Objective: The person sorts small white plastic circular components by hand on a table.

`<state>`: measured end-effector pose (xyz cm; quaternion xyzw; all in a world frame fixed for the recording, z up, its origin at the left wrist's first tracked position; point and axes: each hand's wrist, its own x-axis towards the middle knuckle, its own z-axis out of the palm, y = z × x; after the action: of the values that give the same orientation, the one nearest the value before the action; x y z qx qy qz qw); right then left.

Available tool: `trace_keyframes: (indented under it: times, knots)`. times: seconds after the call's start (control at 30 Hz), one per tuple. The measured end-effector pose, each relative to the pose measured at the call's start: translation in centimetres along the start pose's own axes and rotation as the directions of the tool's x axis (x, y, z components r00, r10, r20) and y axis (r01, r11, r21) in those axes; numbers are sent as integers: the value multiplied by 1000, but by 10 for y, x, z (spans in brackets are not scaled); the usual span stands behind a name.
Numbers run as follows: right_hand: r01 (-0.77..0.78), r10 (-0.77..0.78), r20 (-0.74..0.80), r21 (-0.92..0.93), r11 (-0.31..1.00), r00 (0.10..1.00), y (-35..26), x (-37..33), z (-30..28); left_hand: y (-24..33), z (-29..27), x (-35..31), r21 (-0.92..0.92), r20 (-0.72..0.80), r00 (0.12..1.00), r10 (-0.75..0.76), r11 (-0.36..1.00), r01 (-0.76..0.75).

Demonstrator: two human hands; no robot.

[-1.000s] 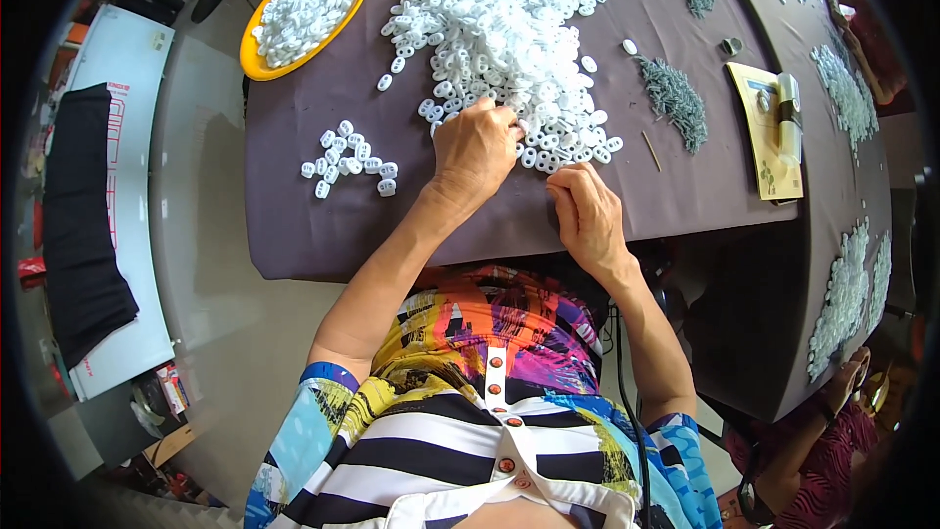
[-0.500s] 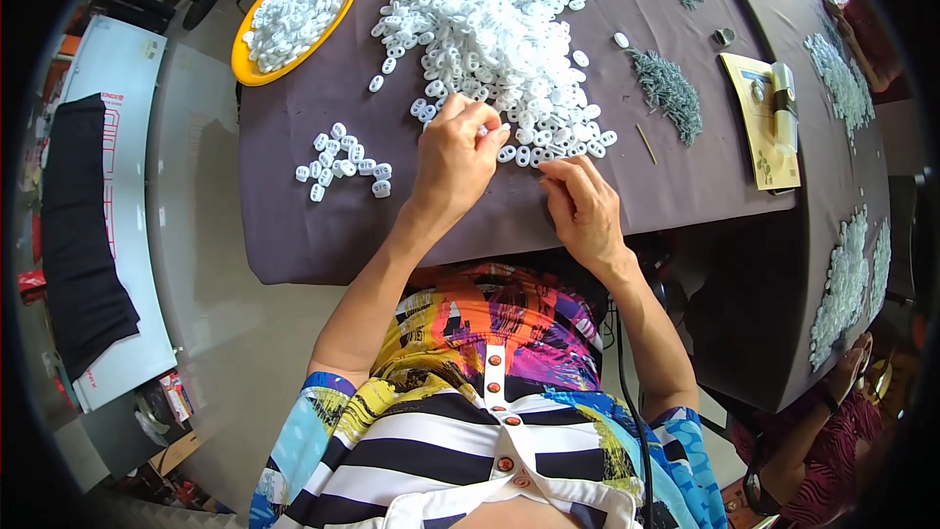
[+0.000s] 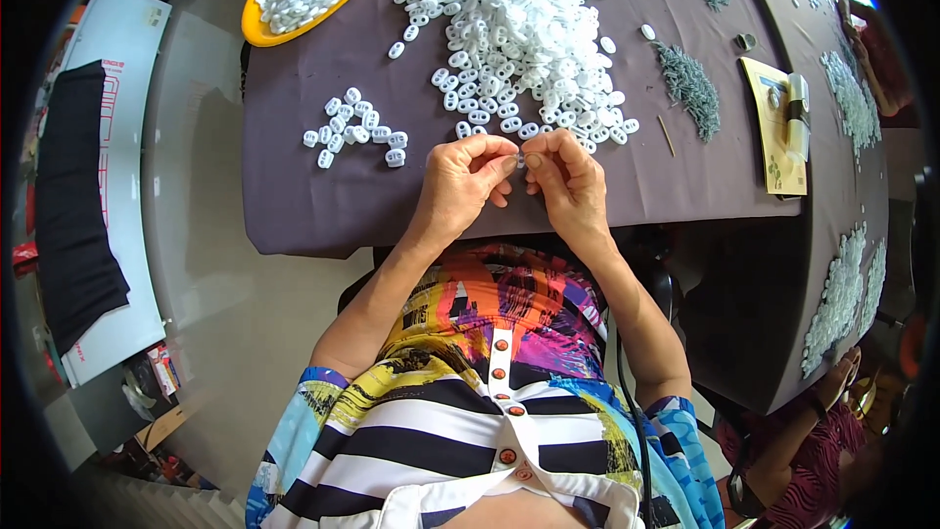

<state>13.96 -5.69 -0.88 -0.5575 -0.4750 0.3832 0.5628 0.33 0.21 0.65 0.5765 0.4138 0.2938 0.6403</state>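
While both hands [image 3: 519, 176] meet, their fingers [image 3: 501, 163] pinch a tiny white piece [image 3: 520, 163], orientation unreadable.

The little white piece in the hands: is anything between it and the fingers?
No. The little white piece is pinched directly by the fingertips of the left hand and right hand, above the dark tablecloth, just short of the big white pile.

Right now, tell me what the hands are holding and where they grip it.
Both hands pinch one small white plastic piece between them: the left hand by its left end, the right hand by its right end, at the fingertips. Finer detail is too small to tell.
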Motion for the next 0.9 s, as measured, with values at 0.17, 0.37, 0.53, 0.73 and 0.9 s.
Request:
trace_keyframes:
  times: [0.17,0.37,0.53,0.73,0.9]
  knots:
    - [-21,21,-2,77,997,1000,2,-2,2,-3,4,-2,-78,-29,1000,-13,997,11]
    - [-79,89,-46,182,980,995,-3,1,2,-8,0,-2,-57,-21,1000,-18,998,17]
    - [-108,113,-11,197,974,994,1,2,1,-9,0,-2,-61,-36,999,-10,998,8]
    - [-105,105,9,173,979,994,2,3,1,-9,1,-2,-59,-37,999,-6,998,4]
    - [-106,107,5,160,981,994,2,3,1,-9,0,-2,-51,-35,999,-2,999,1]
